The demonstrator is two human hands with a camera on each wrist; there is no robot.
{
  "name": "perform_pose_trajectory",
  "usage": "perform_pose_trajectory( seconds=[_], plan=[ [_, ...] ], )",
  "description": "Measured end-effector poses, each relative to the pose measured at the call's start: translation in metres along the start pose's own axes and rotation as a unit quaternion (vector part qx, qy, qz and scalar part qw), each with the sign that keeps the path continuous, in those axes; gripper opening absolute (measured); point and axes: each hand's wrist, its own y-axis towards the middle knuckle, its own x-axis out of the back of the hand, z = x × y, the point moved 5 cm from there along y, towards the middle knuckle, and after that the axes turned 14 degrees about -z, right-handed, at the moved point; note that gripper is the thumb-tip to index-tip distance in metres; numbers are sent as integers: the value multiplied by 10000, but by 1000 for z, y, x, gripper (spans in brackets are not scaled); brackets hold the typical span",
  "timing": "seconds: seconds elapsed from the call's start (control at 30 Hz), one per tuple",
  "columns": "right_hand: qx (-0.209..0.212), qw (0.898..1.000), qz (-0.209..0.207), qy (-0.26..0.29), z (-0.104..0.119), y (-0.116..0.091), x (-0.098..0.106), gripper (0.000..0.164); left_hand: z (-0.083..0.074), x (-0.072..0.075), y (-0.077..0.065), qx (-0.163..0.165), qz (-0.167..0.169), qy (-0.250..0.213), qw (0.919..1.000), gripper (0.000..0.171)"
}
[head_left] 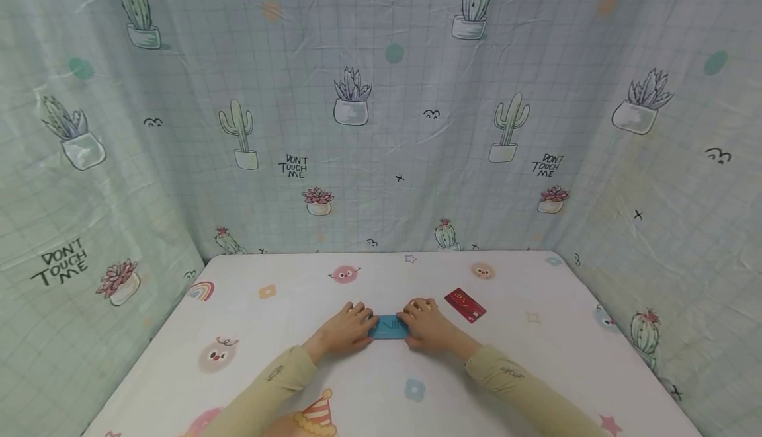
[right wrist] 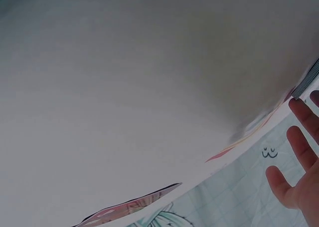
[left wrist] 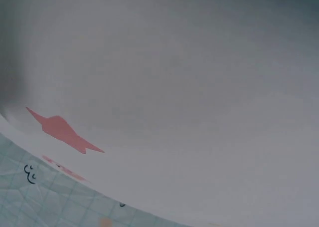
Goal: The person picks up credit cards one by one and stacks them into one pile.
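A small stack of blue cards (head_left: 388, 327) with dark lettering on top lies in front of me on the white table (head_left: 333, 397). My left hand (head_left: 349, 328) holds its left end, fingers bent over the far side and thumb at the near edge. At the other end my right hand (head_left: 426, 324) grips it the same way, covering part of the lettering. In the right wrist view the layered edge of the stack (right wrist: 305, 82) shows beside my fingertips. Just right of that hand lies a red card (head_left: 465, 305) printed with "VIP". The left wrist view shows no hand.
Printed cartoon figures and flowers decorate the tabletop. A curtain (head_left: 381, 146) with cactus drawings hangs behind the table's far edge and along both sides. Long pale sleeves (head_left: 268, 387) cover both forearms.
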Motion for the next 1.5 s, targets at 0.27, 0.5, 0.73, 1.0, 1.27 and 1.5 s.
perform_pose_trajectory(
  seconds=[0.27,0.5,0.73,1.0,1.27,1.5],
  plan=[
    [-150,9996,63,230,-3,1,-3,52,0,0,1,98,224,-94,9997,44],
    [-255,9985,72,487,-5,2,-2,53,2,-2,3,88,238,-40,9997,46],
    [-286,9979,128,566,-6,2,-2,54,3,-4,3,135,252,-33,9996,48],
    [-383,9951,68,905,-14,-5,-1,59,4,-1,2,265,356,-154,9989,53],
    [-619,9917,-40,1129,-21,-15,6,59,2,4,-1,191,257,-276,9991,56],
    [-919,9887,-188,1170,-29,-26,14,58,-6,13,4,-171,-386,98,9991,52]
  ],
)
